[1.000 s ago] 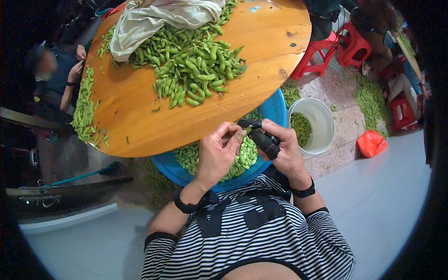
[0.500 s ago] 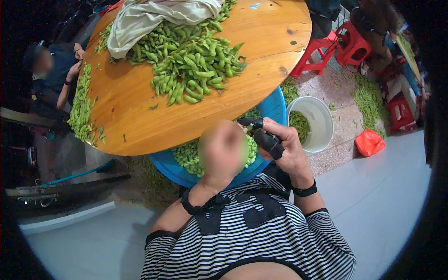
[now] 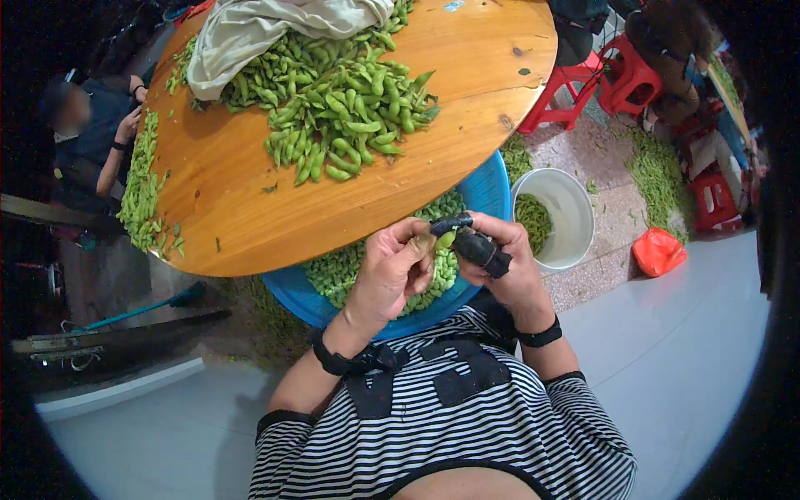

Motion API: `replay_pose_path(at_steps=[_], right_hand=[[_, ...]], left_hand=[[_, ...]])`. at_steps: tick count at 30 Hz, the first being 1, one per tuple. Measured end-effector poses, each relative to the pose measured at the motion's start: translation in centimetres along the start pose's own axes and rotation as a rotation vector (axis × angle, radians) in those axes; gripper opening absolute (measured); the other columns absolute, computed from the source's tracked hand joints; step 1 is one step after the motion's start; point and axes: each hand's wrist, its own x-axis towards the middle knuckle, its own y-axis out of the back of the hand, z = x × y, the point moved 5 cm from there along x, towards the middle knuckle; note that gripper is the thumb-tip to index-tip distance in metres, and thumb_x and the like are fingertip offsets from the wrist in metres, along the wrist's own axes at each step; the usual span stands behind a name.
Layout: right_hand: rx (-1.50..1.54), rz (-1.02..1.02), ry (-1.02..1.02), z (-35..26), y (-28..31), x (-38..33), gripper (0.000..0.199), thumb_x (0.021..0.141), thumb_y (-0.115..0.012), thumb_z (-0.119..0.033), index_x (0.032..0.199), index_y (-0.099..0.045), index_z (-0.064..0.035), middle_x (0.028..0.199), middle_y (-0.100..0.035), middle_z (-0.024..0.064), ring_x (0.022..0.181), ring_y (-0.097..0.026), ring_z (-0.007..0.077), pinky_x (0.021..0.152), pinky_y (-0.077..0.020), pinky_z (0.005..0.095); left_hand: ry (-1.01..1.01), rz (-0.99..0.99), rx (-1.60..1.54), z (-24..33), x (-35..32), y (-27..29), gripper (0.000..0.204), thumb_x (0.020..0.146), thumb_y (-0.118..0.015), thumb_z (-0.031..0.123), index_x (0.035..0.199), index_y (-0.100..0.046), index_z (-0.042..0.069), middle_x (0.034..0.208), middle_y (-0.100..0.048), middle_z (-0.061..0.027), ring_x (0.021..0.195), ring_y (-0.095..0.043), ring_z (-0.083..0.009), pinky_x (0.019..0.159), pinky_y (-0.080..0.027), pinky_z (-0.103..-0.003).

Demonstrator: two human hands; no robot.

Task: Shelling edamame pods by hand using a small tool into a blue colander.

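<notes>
A green soybean pod (image 3: 446,240) is pinched in my right hand (image 3: 518,265), between a thumb and forefinger wrapped in black. My left hand (image 3: 385,273) is closed, its fingertips at the pod's left end. Both hands are over a blue basket (image 3: 502,193) of shelled green soybeans (image 3: 332,279), just off the table's near edge. On the wooden table (image 3: 250,221), beyond my hands, lies a heap of unshelled soybean pods (image 3: 346,125), partly under a whitish cloth (image 3: 246,50).
A white bucket (image 3: 581,218) with green pods or husks inside stands right of the basket. Beyond it are a red plastic bag (image 3: 658,252), red stools (image 3: 567,98) and husks (image 3: 658,179) on the floor. A person (image 3: 92,137) works at the table's left edge, beside more pods (image 3: 143,187).
My left hand has tilted so its thumb and curled fingers show. The green pod is now more visible between my hands. My right hand has hardly moved.
</notes>
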Motion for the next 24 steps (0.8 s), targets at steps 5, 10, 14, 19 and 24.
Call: replay_pose_path(at_steps=[5,10,14,19,24], right_hand=[[-0.165,0.115,-0.002,-0.5,-0.8,-0.6,0.024,0.086,-0.060,-0.004,0.110,-0.065,-0.0012,0.063,-0.049,-0.0065,0.053,-0.043,0.0026,0.048,-0.0339,0.0199],[-0.338,0.155,0.023,-0.7,-1.0,-0.8,0.018,0.082,-0.062,-0.002,0.100,-0.063,0.0018,0.068,-0.053,0.0014,0.060,-0.048,0.0087,0.054,-0.0392,0.0242],[-0.606,0.128,0.132,-1.0,-0.9,-0.8,0.014,0.079,-0.062,-0.001,0.092,-0.058,0.0042,0.073,-0.052,0.0105,0.064,-0.050,0.0177,0.060,-0.0416,0.0283],[-0.677,0.092,0.216,-1.5,-1.6,-0.9,0.017,0.075,-0.062,0.002,0.091,-0.057,0.0046,0.074,-0.053,0.0127,0.064,-0.051,0.0227,0.060,-0.0421,0.0301],[-0.867,0.161,0.394,-1.0,-2.5,-1.2,0.025,0.067,-0.061,0.005,0.092,-0.059,0.0031,0.076,-0.054,0.0148,0.067,-0.056,0.0294,0.059,-0.0436,0.0328]], left_hand=[[-0.431,0.296,0.860,1.4,-1.4,-0.7,0.018,0.091,-0.064,0.011,0.102,-0.062,-0.003,0.079,-0.063,-0.0047,0.058,-0.055,-0.0063,0.045,-0.042,-0.021],[-0.544,0.213,1.044,1.0,-1.5,-0.9,0.017,0.089,-0.066,0.008,0.099,-0.062,-0.006,0.081,-0.065,-0.0056,0.062,-0.058,-0.0070,0.047,-0.045,-0.021],[-0.251,0.140,0.862,1.0,-0.9,-0.2,0.017,0.093,-0.061,0.014,0.090,-0.063,-0.003,0.070,-0.064,-0.0066,0.055,-0.058,-0.0105,0.044,-0.044,-0.021],[-0.004,-0.030,0.535,0.9,-0.6,1.0,0.028,0.099,-0.051,0.022,0.089,-0.063,-0.002,0.073,-0.065,-0.0089,0.057,-0.060,-0.0125,0.045,-0.046,-0.023],[-0.025,0.019,0.464,0.3,-0.5,0.5,0.028,0.102,-0.045,0.020,0.093,-0.059,-0.002,0.075,-0.061,-0.0042,0.059,-0.056,-0.0081,0.051,-0.046,-0.021]])
